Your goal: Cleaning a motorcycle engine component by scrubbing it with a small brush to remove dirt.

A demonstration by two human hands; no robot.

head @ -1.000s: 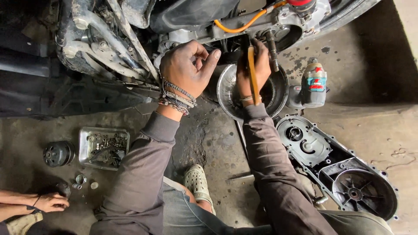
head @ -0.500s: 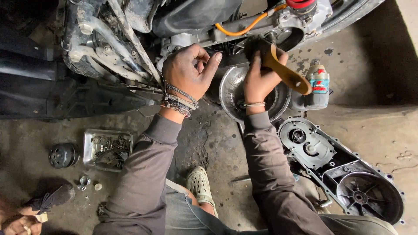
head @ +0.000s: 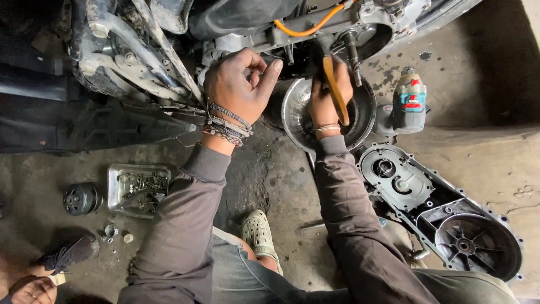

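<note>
Two greasy hands work at the open engine side: we curl our left hand (head: 239, 84) shut against the casing, seemingly to brace, while our right hand (head: 326, 95) grips a yellowish-brown strap (head: 336, 90) over the round metal clutch bell (head: 329, 115), near the concrete floor (head: 270, 174).

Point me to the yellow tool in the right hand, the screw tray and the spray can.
yellow tool (head: 335, 90): head view, middle of its shaft.
screw tray (head: 115, 188): head view, left rim.
spray can (head: 412, 101): head view, label on its body.
</note>
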